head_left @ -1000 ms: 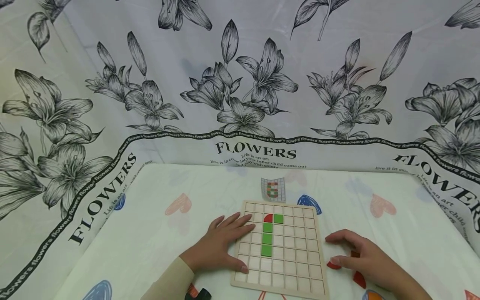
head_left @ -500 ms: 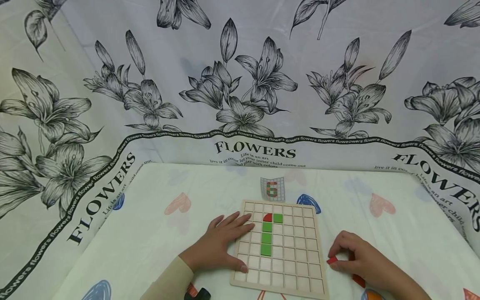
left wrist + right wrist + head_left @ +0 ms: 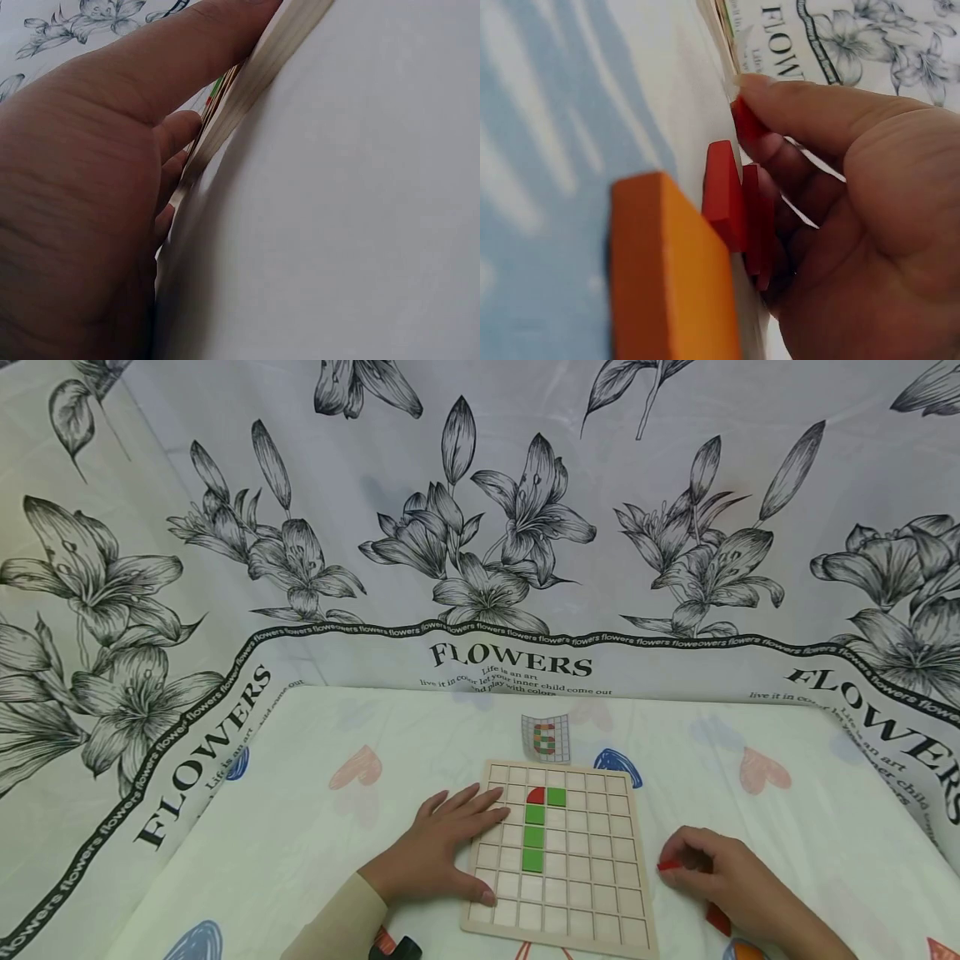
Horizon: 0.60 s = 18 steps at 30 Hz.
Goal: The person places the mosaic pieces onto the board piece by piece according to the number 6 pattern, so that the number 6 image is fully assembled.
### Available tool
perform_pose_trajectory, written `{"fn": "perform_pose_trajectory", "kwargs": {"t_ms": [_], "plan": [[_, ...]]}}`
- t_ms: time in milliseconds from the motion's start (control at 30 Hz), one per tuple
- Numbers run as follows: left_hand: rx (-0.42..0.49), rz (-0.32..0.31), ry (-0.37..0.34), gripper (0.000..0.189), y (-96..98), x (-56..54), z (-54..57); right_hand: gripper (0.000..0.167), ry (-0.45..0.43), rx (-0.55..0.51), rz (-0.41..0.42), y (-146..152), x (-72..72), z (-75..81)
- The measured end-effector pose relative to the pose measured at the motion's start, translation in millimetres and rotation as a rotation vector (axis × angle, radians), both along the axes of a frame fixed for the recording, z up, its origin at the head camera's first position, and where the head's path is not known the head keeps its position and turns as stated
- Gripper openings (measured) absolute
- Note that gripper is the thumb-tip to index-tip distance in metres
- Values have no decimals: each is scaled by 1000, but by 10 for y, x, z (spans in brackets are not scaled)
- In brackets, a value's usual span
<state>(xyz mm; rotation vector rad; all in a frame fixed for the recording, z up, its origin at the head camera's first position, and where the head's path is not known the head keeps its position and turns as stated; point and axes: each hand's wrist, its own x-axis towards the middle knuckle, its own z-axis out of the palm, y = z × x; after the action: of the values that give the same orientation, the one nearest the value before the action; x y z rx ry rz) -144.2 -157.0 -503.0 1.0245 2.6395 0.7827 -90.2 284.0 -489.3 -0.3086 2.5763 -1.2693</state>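
Observation:
A wooden grid board (image 3: 596, 897) lies on the cloth. In it sit a red quarter-round tile (image 3: 536, 795), a green square tile (image 3: 556, 797) to its right, and a column of green tiles (image 3: 533, 837) below. My left hand (image 3: 435, 852) rests on the board's left edge, fingers spread and thumb near the lower corner. Right of the board, my right hand (image 3: 731, 877) pinches a small red tile (image 3: 748, 121) between thumb and fingertips. Under that palm, more red tiles (image 3: 720, 196) show in the right wrist view, with an orange tile (image 3: 697, 277) closer to the camera.
Behind the board lies a small pattern card (image 3: 546, 739) with a coloured grid figure. A black object (image 3: 405, 948) shows below my left wrist. Another red piece (image 3: 941, 948) is at the lower right edge. A flower-printed curtain (image 3: 517, 527) stands behind the table.
My right thumb and fingers have closed on a red tile right of the board and turned it slightly. The left hand and the board stay in place.

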Motion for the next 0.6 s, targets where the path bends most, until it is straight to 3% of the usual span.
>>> {"fn": "perform_pose_trajectory", "kwargs": {"t_ms": [300, 600], "plan": [[-4, 4, -7, 110, 5, -4, 15, 13, 28, -65, -153, -79, 8, 79], [5, 3, -18, 109, 9, -3, 24, 14, 49, -136, -178, -156, 33, 160]]}}
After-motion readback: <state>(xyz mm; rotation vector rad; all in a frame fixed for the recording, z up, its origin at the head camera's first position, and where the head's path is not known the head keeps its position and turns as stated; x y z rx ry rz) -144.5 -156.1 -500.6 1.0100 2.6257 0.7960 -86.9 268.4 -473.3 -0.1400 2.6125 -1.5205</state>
